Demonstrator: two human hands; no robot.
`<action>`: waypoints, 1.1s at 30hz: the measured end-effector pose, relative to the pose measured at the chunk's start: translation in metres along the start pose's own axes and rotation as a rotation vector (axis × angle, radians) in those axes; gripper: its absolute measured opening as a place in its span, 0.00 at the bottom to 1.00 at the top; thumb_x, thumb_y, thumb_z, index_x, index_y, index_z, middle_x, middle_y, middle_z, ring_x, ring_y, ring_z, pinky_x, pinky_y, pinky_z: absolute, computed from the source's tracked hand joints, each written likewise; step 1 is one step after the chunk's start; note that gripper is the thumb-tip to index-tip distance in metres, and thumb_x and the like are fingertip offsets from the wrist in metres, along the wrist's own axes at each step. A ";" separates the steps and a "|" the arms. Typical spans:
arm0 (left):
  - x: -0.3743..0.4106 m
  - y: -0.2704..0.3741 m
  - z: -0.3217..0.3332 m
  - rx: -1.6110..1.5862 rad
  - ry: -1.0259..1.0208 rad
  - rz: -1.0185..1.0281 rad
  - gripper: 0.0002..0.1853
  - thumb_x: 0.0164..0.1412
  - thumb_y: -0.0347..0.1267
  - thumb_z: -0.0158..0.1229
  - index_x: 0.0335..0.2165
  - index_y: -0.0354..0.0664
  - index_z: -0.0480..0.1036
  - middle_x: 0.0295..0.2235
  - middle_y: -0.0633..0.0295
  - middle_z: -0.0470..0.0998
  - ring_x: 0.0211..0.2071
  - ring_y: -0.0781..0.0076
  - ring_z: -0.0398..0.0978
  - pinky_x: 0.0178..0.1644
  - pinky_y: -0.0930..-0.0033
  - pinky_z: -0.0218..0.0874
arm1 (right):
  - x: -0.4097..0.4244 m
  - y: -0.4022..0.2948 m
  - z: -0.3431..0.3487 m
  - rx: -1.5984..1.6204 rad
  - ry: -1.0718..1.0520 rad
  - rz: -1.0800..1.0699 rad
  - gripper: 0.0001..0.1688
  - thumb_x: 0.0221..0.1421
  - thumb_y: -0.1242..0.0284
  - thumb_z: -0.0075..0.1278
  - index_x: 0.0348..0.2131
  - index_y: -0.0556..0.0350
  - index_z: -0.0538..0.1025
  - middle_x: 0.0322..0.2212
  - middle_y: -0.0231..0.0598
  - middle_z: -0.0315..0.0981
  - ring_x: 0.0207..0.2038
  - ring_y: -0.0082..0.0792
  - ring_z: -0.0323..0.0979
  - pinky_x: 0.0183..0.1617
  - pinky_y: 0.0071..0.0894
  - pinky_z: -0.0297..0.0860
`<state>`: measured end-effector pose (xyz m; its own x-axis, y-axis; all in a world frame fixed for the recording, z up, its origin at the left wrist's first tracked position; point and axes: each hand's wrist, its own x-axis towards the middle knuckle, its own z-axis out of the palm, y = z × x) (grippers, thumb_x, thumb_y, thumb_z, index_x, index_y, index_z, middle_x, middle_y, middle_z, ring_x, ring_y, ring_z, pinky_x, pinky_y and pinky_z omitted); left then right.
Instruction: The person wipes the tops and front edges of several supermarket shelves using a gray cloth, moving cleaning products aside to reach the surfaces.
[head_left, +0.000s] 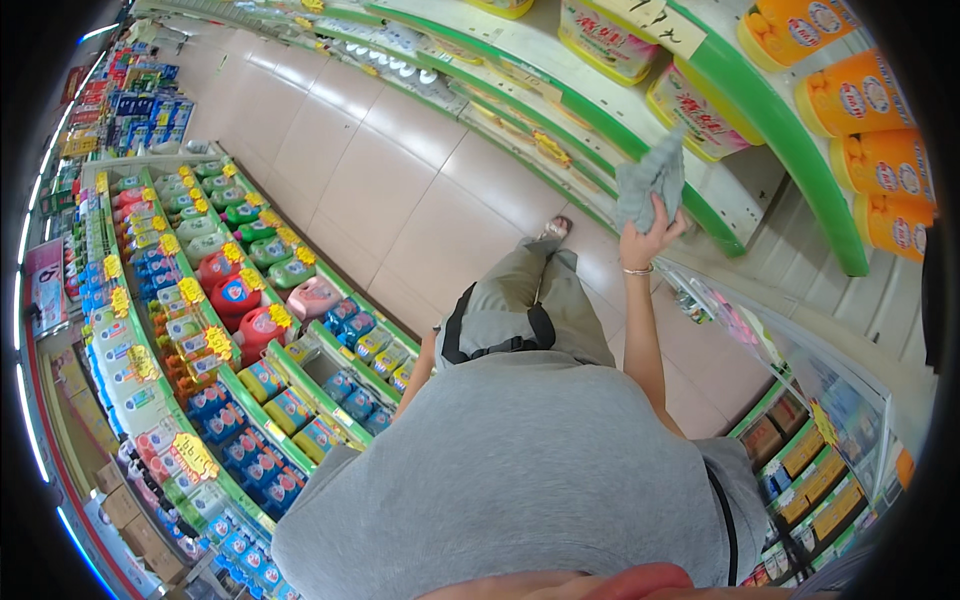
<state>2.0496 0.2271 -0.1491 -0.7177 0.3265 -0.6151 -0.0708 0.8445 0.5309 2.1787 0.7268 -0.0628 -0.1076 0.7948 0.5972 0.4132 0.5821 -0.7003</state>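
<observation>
Raised at the right, beside the shelf rack, my right hand grips a folded grey-green cloth. The cloth stands up from my fingers, close to the green shelf edge and below a yellow tub with a printed label. A bracelet circles the wrist. My left arm hangs at my side, and the left hand itself is hidden behind my body and trousers. Orange tubs are stacked on the upper shelf to the right.
Detergent bottles in several colours fill tiered shelves along the left. A tiled aisle floor runs between the two shelf rows. A wire-framed display and low shelves of boxed goods stand at the lower right.
</observation>
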 end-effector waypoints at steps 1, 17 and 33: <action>-0.012 -0.009 -0.003 -0.001 0.005 -0.033 0.20 0.58 0.40 0.48 0.41 0.36 0.73 0.33 0.52 0.78 0.35 0.63 0.75 0.39 0.65 0.64 | -0.017 0.005 -0.004 0.008 -0.087 -0.004 0.31 0.34 0.79 0.53 0.44 0.47 0.74 0.44 0.51 0.56 0.48 0.53 0.60 0.51 0.47 0.59; -0.043 -0.070 0.027 -0.178 0.074 -0.192 0.20 0.54 0.36 0.51 0.43 0.36 0.71 0.32 0.54 0.77 0.34 0.66 0.74 0.38 0.67 0.64 | -0.054 0.152 0.064 -0.729 -0.447 0.590 0.34 0.42 0.75 0.56 0.51 0.46 0.67 0.46 0.55 0.56 0.47 0.55 0.63 0.48 0.46 0.65; 0.100 -0.149 -0.076 -0.457 0.091 -0.073 0.23 0.49 0.33 0.53 0.45 0.35 0.70 0.31 0.55 0.75 0.33 0.68 0.73 0.37 0.68 0.64 | -0.041 0.075 0.213 -0.942 -0.469 1.020 0.25 0.46 0.68 0.53 0.47 0.45 0.72 0.46 0.50 0.66 0.43 0.48 0.71 0.44 0.48 0.71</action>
<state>1.9359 0.1016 -0.2450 -0.7560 0.2177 -0.6173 -0.4062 0.5834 0.7033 2.0221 0.7744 -0.2233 0.3849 0.8735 -0.2982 0.8943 -0.4328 -0.1134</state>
